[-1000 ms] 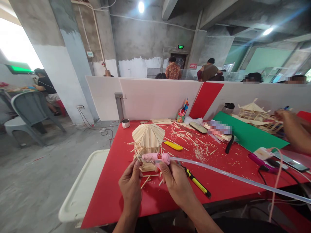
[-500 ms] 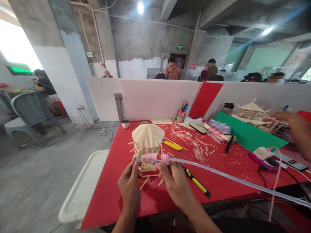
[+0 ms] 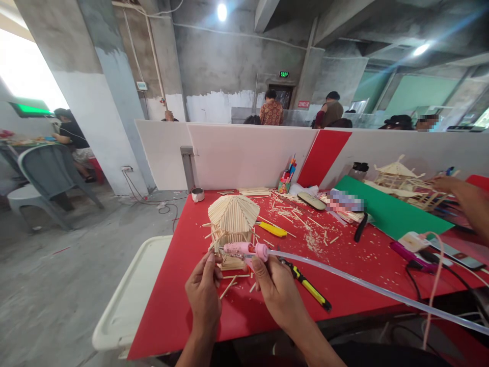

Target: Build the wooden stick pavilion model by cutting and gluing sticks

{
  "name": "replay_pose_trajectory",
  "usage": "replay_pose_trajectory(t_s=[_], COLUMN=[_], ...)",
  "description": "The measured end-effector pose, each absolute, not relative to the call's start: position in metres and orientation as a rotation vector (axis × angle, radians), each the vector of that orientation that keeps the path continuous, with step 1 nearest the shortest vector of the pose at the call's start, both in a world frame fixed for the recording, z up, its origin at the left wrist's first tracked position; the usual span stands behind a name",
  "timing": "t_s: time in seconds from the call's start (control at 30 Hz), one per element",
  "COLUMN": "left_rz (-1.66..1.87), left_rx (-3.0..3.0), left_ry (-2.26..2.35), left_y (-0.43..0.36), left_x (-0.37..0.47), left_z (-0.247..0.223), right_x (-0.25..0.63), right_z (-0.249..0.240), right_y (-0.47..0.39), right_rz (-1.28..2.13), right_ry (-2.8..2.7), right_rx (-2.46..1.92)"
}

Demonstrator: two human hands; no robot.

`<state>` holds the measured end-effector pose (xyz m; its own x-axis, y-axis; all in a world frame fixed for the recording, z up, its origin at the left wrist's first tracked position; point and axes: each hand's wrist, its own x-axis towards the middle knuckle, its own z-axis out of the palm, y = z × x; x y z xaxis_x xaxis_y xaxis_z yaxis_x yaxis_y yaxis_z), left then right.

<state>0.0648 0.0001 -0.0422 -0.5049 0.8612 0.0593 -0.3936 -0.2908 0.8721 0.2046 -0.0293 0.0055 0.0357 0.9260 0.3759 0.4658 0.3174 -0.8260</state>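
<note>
A pink hot glue gun [image 3: 244, 248] is in my right hand [image 3: 277, 288], its nozzle pointing left and a long clear glue stick [image 3: 328, 262] trailing out of its back. My left hand [image 3: 204, 285] is closed in a pinch close to the nozzle tip. Whatever lies between those fingertips is too small to make out; it may be part of a stick. Just behind both hands stands a small house model of wooden sticks [image 3: 233, 216] with a peaked, many-sided roof. The gun and fingers hide part of its lower front.
On the red table [image 3: 171, 311] lie a yellow cutter [image 3: 272, 229], a black-and-yellow tool [image 3: 311, 291] and scattered sticks. A white roll [image 3: 197, 194] and a pen cup [image 3: 284, 183] stand farther back. At right, another person's arm [image 3: 469, 204] reaches to a second stick model [image 3: 399, 178].
Almost nothing differs. The glue gun has shifted very slightly to the right in view, and both hands keep the same grip.
</note>
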Motion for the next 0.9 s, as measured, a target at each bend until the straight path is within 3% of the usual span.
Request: replay_pose_trajectory(t_s=[0.9], left_rz=[1.922], left_rx=[0.624], left_ry=[1.127], left_y=[0.0028], left_x=[0.0678], left_z=[-0.0411], right_x=[0.2034], right_z=[0.0045], right_y=[-0.0313], right_rz=[0.666], right_ry=[-1.554], right_rx=[-1.282])
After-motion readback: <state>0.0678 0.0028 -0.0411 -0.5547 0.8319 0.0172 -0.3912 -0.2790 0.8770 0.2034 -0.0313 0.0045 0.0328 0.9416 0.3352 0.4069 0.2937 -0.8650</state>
